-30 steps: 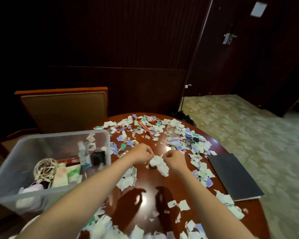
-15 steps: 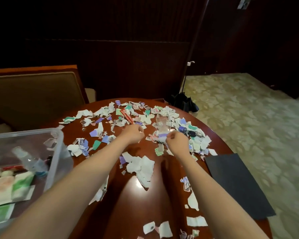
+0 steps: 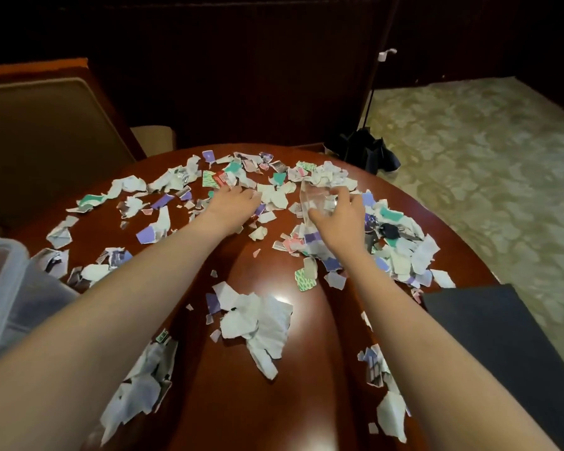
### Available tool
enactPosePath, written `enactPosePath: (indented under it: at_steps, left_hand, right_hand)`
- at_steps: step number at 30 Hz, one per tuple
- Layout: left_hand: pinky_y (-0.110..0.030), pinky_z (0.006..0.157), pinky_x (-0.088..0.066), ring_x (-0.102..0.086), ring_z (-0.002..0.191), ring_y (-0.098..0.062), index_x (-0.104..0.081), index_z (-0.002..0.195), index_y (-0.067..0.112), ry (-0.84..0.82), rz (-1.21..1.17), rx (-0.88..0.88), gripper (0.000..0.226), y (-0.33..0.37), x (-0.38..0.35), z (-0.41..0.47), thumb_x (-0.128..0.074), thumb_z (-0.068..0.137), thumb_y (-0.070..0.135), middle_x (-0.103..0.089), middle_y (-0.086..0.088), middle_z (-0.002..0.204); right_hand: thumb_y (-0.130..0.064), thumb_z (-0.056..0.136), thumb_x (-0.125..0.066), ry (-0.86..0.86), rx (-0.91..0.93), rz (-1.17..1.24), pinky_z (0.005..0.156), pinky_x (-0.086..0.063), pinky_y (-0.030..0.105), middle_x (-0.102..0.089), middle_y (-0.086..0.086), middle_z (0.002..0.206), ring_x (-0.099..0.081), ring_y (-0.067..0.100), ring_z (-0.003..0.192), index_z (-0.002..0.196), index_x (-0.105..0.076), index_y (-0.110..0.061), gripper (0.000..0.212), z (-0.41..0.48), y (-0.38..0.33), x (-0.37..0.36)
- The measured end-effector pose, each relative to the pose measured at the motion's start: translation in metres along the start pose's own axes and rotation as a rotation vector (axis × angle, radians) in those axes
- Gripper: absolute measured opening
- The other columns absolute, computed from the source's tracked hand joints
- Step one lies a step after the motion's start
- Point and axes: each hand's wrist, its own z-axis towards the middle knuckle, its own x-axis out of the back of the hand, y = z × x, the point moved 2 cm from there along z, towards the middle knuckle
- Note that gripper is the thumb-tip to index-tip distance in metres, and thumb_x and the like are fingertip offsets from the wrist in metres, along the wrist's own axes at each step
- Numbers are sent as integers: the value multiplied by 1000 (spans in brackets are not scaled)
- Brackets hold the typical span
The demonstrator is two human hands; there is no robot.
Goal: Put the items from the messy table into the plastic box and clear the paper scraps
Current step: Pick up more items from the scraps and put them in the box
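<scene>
Right hand point(image 3: 336, 219) curls round the clear cup point(image 3: 316, 198) at 12 o'clock; best lift it upright toward the 9 o'clock plastic box point(image 3: 4, 288). Left hand point(image 3: 232, 203) lies spread.

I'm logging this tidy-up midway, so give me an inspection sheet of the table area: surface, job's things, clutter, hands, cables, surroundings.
Surface: round wooden table, glossy, littered.
Job's things: paper scraps all over; clear cup among them; keys at right; plastic box at left edge.
Clutter: dark folder on the right side.
Hands: left hand flat on scraps; right hand grips the cup.
Cables: nothing seen.
Surroundings: chair, folded umbrella, carpet.
</scene>
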Motion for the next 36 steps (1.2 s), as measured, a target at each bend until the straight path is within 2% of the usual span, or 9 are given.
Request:
enactPosePath:
  at_steps: [4,7,14,17,20,25,31,34,36]
  left_hand:
    - [-37,109,-31,-34,135,-27,-29,144,14,10,26,-49,68,1,-5,7,-63,86,7,-39,-9,146]
    - [-35,107,-32,-41,130,-25,-36,141,12,84,74,-115,48,2,-5,4,-47,94,9,-46,-10,140]
    - [-31,92,-39,-52,114,-26,-34,137,12,198,-49,-184,37,-3,20,-25,-32,100,14,-48,-10,131]
    - [-30,73,-43,-56,98,-25,-30,139,15,247,-121,-160,37,-11,40,-43,-31,101,18,-46,-10,127]
    - [-25,67,-40,-58,98,-23,-28,141,17,282,-185,-114,39,-17,63,-64,-31,102,20,-45,-9,128]
    - [-27,78,-51,-57,104,-21,-31,140,19,307,-208,-68,38,-33,92,-108,-27,102,25,-48,-6,129]
    - [-29,88,-45,-53,106,-18,-41,132,16,317,-279,-84,38,-62,117,-179,-26,101,35,-55,-4,120]
    - [-23,83,-40,-51,97,-14,-45,128,17,313,-312,-77,39,-81,119,-218,-25,101,38,-56,-2,115]
    - [-22,79,-35,-48,91,-12,-48,122,18,296,-297,-77,37,-96,117,-244,-24,102,36,-56,-1,109]
  right_hand:
    - [-35,88,-53,21,15,-8,92,-40,36,-42,14,130,-45,31,118,126,-49,-12,45,1,-2,-16]
    - [-46,88,-50,6,-13,-152,93,-41,36,-45,13,129,-48,31,116,124,-56,-10,51,0,-4,-20]
    - [-35,92,-52,-18,-11,-116,75,-46,31,-65,16,104,-61,29,92,98,-69,-1,39,-5,-18,-1]
    - [-31,90,-55,6,22,-100,75,-42,28,-60,14,112,-60,27,95,106,-66,-1,36,-21,-33,14]
    - [-28,90,-54,15,36,-56,72,-34,24,-56,13,116,-57,25,98,107,-65,-2,33,-40,-49,26]
    - [-28,88,-58,45,43,-2,79,-37,24,-57,10,120,-56,22,104,106,-68,-6,30,-77,-76,46]
    - [-24,83,-63,47,124,104,76,-37,26,-59,10,118,-55,26,105,122,-49,-9,43,-129,-116,57]
    - [-25,82,-67,16,169,148,87,-44,32,-56,10,126,-54,27,113,133,-41,-11,58,-153,-145,56]
    - [-27,81,-68,-22,184,180,87,-46,33,-56,9,129,-55,23,111,135,-39,-11,64,-169,-164,52]
